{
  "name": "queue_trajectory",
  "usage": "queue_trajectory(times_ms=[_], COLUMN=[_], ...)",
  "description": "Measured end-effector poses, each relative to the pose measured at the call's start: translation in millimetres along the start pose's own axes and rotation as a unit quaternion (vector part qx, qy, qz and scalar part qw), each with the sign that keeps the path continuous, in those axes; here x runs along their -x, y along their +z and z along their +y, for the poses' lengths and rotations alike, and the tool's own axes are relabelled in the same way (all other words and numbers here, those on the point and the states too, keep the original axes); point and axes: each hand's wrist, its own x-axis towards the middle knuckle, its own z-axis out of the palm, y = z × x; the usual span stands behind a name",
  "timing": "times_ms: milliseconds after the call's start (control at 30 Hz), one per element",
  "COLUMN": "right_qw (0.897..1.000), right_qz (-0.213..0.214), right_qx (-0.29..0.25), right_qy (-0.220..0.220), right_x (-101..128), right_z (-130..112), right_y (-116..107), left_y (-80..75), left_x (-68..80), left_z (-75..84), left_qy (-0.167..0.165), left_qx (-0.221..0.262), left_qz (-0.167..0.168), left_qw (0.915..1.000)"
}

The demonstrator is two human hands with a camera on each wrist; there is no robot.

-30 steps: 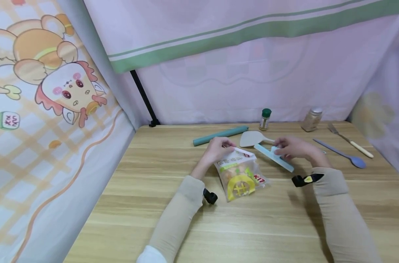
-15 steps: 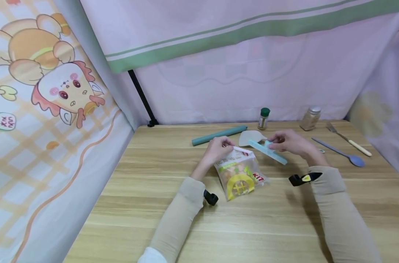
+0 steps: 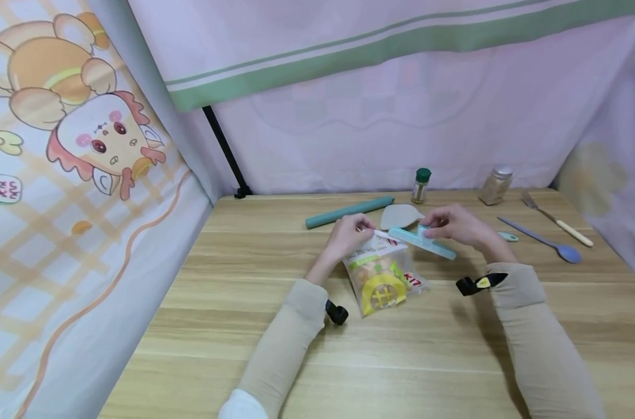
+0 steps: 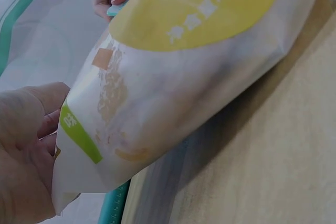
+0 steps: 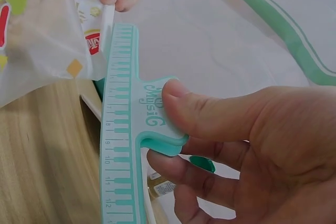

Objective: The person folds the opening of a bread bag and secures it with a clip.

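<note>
A snack bag with a yellow and green print lies tilted on the wooden table. My left hand pinches its folded white top edge and lifts it. My right hand pinches the tab of a long teal bag clip and holds it against the right end of that top edge. In the right wrist view the thumb presses the clip right beside the bag's top. The left wrist view is filled by the bag, with my left hand at its lower corner.
Behind the hands lie a teal roll and a pale spatula. A green-capped spice jar and a silver-lidded jar stand by the back curtain. A fork and a purple spoon lie at the right.
My right hand has carried the clip left and upward until it meets the bag's top edge. My left hand has raised that edge slightly.
</note>
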Motion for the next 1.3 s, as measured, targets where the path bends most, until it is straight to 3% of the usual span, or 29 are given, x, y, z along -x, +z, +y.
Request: queue_trajectory(times_ms=[333,533,933,1300], right_qw=[1.0,1.0,1.0,0.999], right_qz=[0.007,0.002,-0.004,-0.012], right_qx=[0.015,0.007,-0.019,-0.031], right_qy=[0.003,0.011,0.022,0.015], right_x=[-7.6,-7.1,-7.3,-7.4], right_z=[9.3,10.5,16.5,14.2], right_y=[1.7,2.0,2.5,3.4], left_y=[2.4,3.0,7.7,10.7], left_x=[-2.5,-2.8,-0.9,1.9], left_z=[1.8,1.4,5.2,11.7], left_qy=[0.045,0.048,0.018,0.002], left_qx=[-0.015,-0.016,0.0,-0.042], left_qz=[-0.021,-0.03,-0.029,-0.025], left_qw=[0.9987,0.9983,0.9994,0.9988])
